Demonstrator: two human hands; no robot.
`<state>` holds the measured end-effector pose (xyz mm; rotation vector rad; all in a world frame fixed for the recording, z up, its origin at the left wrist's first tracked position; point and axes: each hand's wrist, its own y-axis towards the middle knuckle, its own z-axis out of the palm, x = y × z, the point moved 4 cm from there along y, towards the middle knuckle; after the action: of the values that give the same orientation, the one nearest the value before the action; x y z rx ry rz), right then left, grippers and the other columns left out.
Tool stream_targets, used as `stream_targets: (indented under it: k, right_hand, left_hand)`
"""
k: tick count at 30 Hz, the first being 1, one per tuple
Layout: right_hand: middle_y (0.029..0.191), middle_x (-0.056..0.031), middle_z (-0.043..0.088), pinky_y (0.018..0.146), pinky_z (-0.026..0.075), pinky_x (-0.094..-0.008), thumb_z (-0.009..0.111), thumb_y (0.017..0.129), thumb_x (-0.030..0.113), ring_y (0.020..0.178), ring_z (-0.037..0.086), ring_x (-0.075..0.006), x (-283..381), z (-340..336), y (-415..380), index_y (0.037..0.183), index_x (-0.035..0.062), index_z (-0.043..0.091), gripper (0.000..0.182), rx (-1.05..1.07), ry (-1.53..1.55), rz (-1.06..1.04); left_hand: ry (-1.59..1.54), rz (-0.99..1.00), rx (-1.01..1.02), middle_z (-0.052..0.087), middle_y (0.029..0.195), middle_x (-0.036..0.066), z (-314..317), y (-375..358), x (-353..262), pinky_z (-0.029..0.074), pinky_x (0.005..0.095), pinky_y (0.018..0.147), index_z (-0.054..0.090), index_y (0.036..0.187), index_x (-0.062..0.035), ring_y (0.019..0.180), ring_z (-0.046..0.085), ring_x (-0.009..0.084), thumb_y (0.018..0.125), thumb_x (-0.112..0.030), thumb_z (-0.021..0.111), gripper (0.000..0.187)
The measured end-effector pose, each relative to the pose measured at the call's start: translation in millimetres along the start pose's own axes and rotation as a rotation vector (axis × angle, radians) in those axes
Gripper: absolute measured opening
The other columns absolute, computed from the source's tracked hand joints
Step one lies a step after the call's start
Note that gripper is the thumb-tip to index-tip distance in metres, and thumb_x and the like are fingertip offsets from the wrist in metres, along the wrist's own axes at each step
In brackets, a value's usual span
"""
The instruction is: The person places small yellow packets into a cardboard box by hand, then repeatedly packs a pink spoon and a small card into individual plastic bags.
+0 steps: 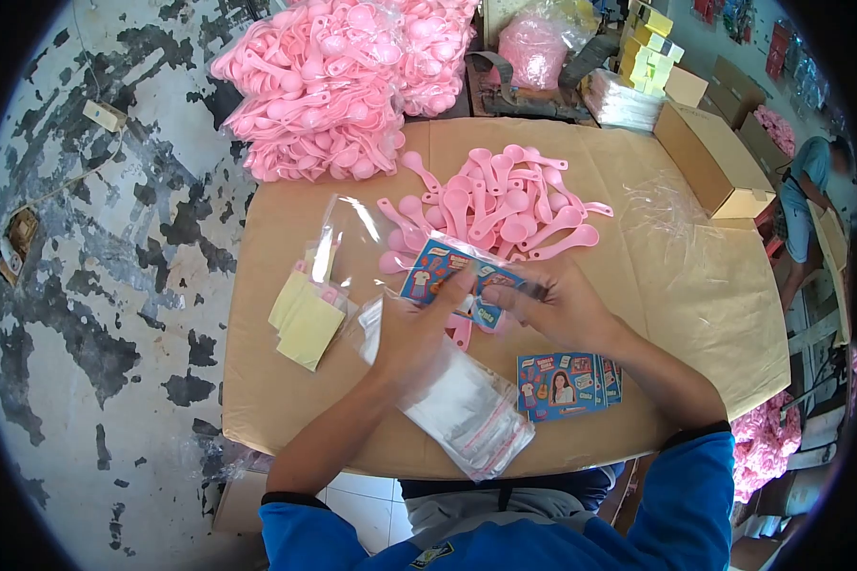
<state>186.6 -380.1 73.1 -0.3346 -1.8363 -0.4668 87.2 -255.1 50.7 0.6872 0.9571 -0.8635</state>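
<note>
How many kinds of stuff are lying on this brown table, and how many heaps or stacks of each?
Loose pink spoons, heap: 1
Bagged pink spoons, bundles: 2
Printed cards, stack: 1
Yellow slips, stack: 1
Clear bags, stack: 1
Cardboard box: 1
Total: 7
Both hands, left and right, hold a printed card.

A small packing workshop: bulging bags of pink plastic spoons [314, 95], stacked cardboard boxes [714, 157] and a cardboard-covered table [705, 305] against a peeling wall [95, 266].
</note>
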Motion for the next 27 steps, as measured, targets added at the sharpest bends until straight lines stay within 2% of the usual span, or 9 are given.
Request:
stream_targets:
  k: [4,7,10,11,14,16,19,22,27]
  right_hand:
    - [0.083,-0.0008,0.066,0.067,0.048,-0.0213,0.063,0.092,0.016,0.074,0.056,-0.0022,-4,3,-1,0.118,0.0036,0.064,0.029,0.051,0.223,0.071]
    - [0.082,0.0003,0.065,0.066,0.047,-0.0211,0.064,0.093,0.018,0.072,0.055,-0.0022,-15,6,4,0.122,0.0044,0.062,0.032,0.012,0.25,0.022]
    - [0.081,0.0014,0.064,0.064,0.047,-0.0208,0.063,0.093,0.017,0.069,0.053,-0.0028,-26,0,5,0.119,0.0049,0.063,0.029,0.03,0.062,-0.004]
    - [0.079,0.0019,0.063,0.062,0.046,-0.0207,0.064,0.093,0.017,0.068,0.053,-0.0028,-27,0,5,0.112,0.0041,0.064,0.024,0.018,0.158,0.042]
    - [0.075,0.0027,0.06,0.06,0.045,-0.0206,0.065,0.092,0.018,0.065,0.051,-0.003,-13,5,5,0.096,0.0023,0.064,0.016,-0.022,0.341,0.131]
    - [0.075,0.0025,0.06,0.059,0.044,-0.0207,0.065,0.092,0.018,0.065,0.051,-0.0033,-9,4,7,0.09,0.0016,0.062,0.017,-0.049,0.315,0.125]
    - [0.077,0.0018,0.061,0.06,0.044,-0.0205,0.064,0.093,0.018,0.065,0.051,-0.0038,-9,4,6,0.096,0.0002,0.064,0.018,-0.11,0.301,0.029]
    - [0.08,0.0007,0.063,0.06,0.045,-0.0209,0.063,0.093,0.016,0.065,0.052,-0.0042,-20,-1,5,0.111,0.0025,0.065,0.022,-0.084,0.281,0.117]
    - [0.069,0.0025,0.058,0.051,0.04,-0.0216,0.066,0.091,0.018,0.06,0.049,-0.003,-10,0,7,0.096,0.0038,0.066,0.014,-0.117,0.187,0.066]
  left_hand:
    - [-0.015,-0.129,0.13,0.064,0.11,0.007,12,-1,2,0.053,0.0265,0.081,0.049,0.131,0.0,0.096,0.062,0.0119,0.088,-0.007,0.067,0.047]
    - [0.223,-0.024,0.268,0.055,0.127,0.01,15,-2,6,0.052,0.0307,0.087,0.035,0.142,-0.0016,0.11,0.057,0.0158,0.088,-0.015,0.069,0.065]
    - [-0.108,-0.003,0.213,0.047,0.138,0.014,12,3,3,0.051,0.0348,0.091,0.029,0.144,-0.0021,0.119,0.053,0.0207,0.091,-0.031,0.063,0.069]
    - [-0.219,-0.042,0.275,0.047,0.138,0.016,11,3,-3,0.05,0.0382,0.094,0.03,0.143,-0.0021,0.119,0.054,0.0237,0.098,-0.037,0.048,0.06]
    - [-0.235,-0.088,0.257,0.045,0.139,0.018,4,4,-10,0.046,0.0432,0.1,0.026,0.146,-0.0064,0.122,0.051,0.0264,0.101,-0.04,0.037,0.058]
    - [-0.188,-0.031,0.262,0.052,0.133,0.016,6,6,-11,0.048,0.0369,0.096,0.031,0.144,-0.0025,0.116,0.056,0.0228,0.102,-0.029,0.043,0.051]
    - [-0.077,0.112,0.29,0.054,0.13,0.014,12,3,-13,0.048,0.035,0.094,0.033,0.142,0.0001,0.114,0.056,0.0192,0.1,-0.022,0.048,0.05]
    - [-0.245,0.035,0.225,0.059,0.123,0.014,2,5,-9,0.049,0.0336,0.093,0.04,0.138,0.0034,0.109,0.059,0.0179,0.1,-0.022,0.05,0.047]
    - [-0.039,0.079,0.052,0.066,0.105,0.009,-8,10,-10,0.05,0.0268,0.083,0.057,0.12,0.0052,0.092,0.062,0.0113,0.096,-0.022,0.059,0.037]
